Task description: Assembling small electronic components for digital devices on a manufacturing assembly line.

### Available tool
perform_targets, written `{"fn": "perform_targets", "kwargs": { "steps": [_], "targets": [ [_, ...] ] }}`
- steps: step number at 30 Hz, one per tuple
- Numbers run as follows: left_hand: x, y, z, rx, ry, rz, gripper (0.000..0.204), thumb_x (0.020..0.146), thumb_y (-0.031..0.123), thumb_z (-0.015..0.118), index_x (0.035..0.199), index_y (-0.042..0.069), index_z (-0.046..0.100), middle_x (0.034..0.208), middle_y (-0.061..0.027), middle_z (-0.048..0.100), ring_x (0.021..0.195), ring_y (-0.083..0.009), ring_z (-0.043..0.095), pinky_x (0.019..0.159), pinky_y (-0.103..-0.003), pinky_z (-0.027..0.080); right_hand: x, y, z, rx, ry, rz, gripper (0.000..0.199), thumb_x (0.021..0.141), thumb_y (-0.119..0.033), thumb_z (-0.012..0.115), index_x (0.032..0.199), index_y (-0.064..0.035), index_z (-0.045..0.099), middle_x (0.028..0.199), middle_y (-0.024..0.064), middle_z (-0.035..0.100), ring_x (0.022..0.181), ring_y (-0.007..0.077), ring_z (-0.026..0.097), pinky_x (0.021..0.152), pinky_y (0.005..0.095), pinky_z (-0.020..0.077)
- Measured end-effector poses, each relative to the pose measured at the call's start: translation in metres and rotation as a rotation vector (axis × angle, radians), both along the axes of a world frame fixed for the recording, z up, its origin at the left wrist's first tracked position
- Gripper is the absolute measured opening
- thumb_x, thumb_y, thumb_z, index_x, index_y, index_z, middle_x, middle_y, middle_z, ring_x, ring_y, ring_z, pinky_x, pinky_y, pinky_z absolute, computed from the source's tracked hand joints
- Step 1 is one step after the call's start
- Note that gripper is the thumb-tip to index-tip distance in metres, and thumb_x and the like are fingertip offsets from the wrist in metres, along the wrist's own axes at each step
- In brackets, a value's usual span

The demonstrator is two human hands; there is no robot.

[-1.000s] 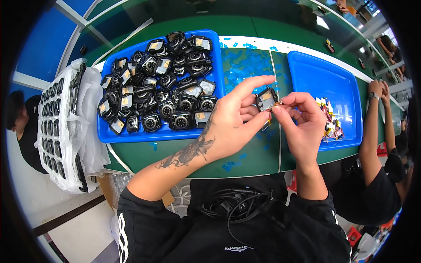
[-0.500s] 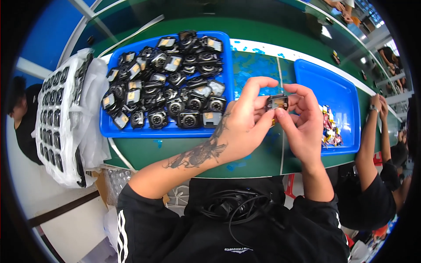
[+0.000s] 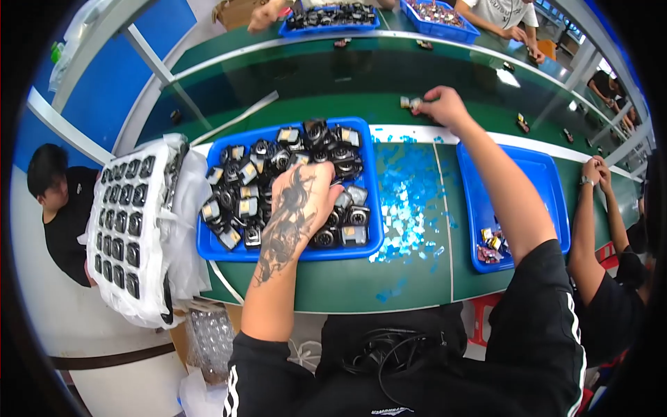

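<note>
My left hand (image 3: 306,198) reaches down onto a heap of black watch cases (image 3: 326,240) in a blue tray (image 3: 379,208). Its thumb shows at the right side, while the back of the hand hides most of the fingers; whether it grips a case cannot be seen. My right arm stretches over the far edge of the bench. At its end my right hand (image 3: 445,110) pinches a small watch part (image 3: 415,104), pale and dark, low over the green belt (image 3: 375,90). Some cases in the heap show round backs, others grey and tan inner faces.
A second blue tray (image 3: 549,174) holds small colourful parts (image 3: 492,244). Blue film scraps (image 3: 403,215) litter the bench between the trays. At the left stands a white padded rack (image 3: 114,229) of dark watch pieces. Co-workers' hands (image 3: 521,38) work across the belt; another person's forearms (image 3: 590,201) are close at right.
Both hands were together over the bench, holding a watch case. They have parted: the left moved to the heap, the right out to the belt. The view has tilted farther ahead.
</note>
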State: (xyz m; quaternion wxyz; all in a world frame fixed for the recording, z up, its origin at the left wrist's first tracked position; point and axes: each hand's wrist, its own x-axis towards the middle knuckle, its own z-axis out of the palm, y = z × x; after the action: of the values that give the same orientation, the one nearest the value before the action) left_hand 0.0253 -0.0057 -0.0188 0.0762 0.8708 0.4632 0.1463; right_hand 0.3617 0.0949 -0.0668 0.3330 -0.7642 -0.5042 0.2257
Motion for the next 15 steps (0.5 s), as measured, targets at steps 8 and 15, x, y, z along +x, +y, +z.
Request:
{"fn": "perform_targets", "kwargs": {
  "steps": [8,15],
  "targets": [
    [0.027,-0.003,0.017,-0.15,-0.691,-0.058,0.019,0.088,0.012,0.067,0.104,0.003,0.069,0.085,-0.0059,0.07,0.069,-0.0104,0.063,0.063,-0.026,0.05,-0.038,-0.07,0.046,0.206,0.138,0.355,0.032,0.094,-0.028,0.061,0.109,-0.0003,0.065,0.089,0.0065,0.067,0.08,0.0175,0.064,0.072,0.0322,0.053],
    [0.049,-0.02,0.004,-0.837,-1.186,-0.1,0.015,0.088,0.007,0.069,0.096,-0.003,0.061,0.085,-0.0073,0.066,0.07,-0.0092,0.064,0.058,-0.022,0.054,-0.115,-0.176,0.06,0.02,0.88,0.508,0.017,0.091,-0.009,0.064,0.104,0.002,0.059,0.087,0.0065,0.067,0.075,0.0098,0.064,0.068,0.0237,0.054]
  ]
}}
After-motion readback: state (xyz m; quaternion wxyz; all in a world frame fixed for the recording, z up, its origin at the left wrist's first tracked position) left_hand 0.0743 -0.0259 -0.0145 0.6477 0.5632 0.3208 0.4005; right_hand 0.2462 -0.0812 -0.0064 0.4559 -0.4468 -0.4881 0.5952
